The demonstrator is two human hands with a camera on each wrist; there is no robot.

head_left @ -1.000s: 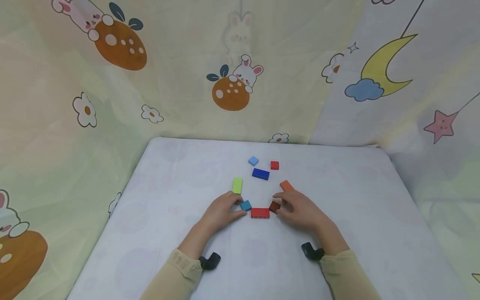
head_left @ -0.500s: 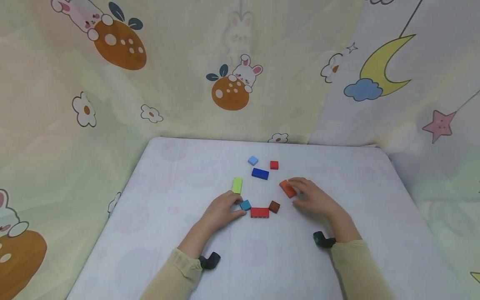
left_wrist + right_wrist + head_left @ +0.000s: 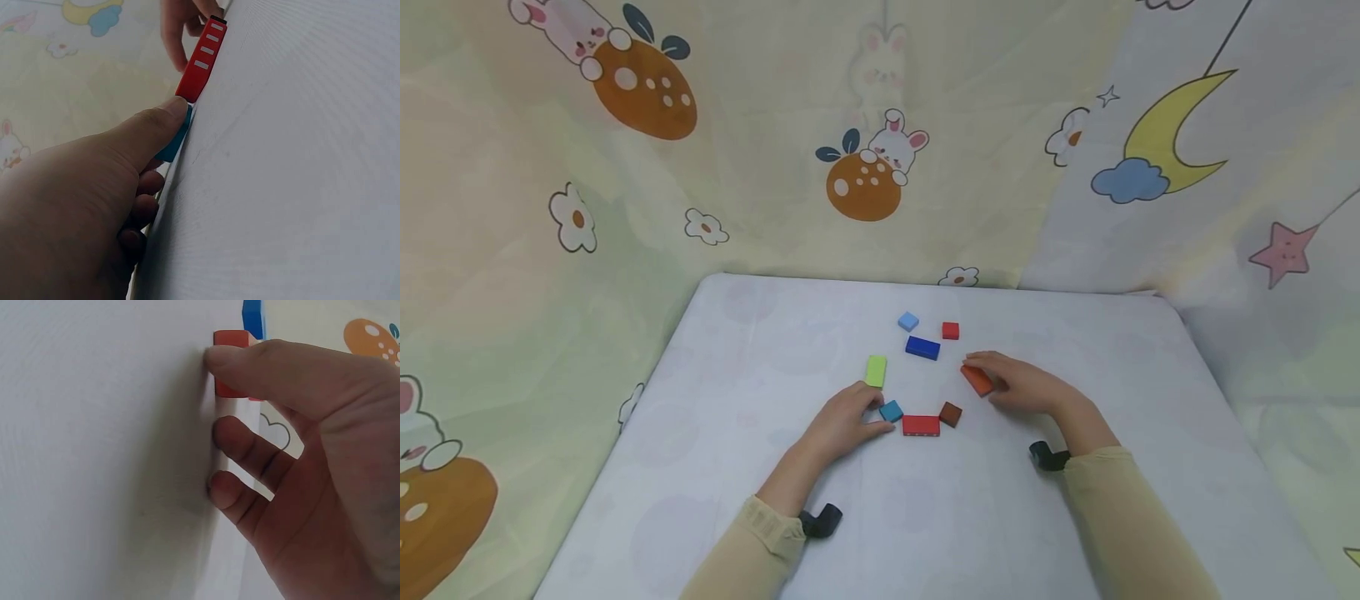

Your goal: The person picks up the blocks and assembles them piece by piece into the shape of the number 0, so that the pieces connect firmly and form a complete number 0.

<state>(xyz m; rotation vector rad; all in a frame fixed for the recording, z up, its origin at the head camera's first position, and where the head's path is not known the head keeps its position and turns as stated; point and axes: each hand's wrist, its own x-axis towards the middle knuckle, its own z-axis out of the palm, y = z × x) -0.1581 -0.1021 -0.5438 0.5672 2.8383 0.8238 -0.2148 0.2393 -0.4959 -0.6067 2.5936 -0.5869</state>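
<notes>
My left hand (image 3: 847, 422) lies on the white table, its thumb and curled fingers pinching a small teal block (image 3: 891, 411). In the left wrist view the thumb presses on that teal block (image 3: 176, 142). The teal block meets the left end of a long red block (image 3: 921, 426), whose edge shows pale marks in the left wrist view. A brown block (image 3: 951, 414) sits at its right end. My right hand (image 3: 1026, 383) holds an orange block (image 3: 976, 381) between thumb and fingers. Its thumb lies across the orange block (image 3: 232, 339) in the right wrist view.
A lime green block (image 3: 876, 371) lies just beyond my left fingers. Farther back are a dark blue block (image 3: 922, 348), a light blue block (image 3: 908, 321) and a small red block (image 3: 951, 331). A printed cloth (image 3: 775, 167) hangs behind the table (image 3: 760, 333).
My right hand has left the brown block, moved back and right to the orange block, and closed its fingers about it. The left hand stays at the teal block.
</notes>
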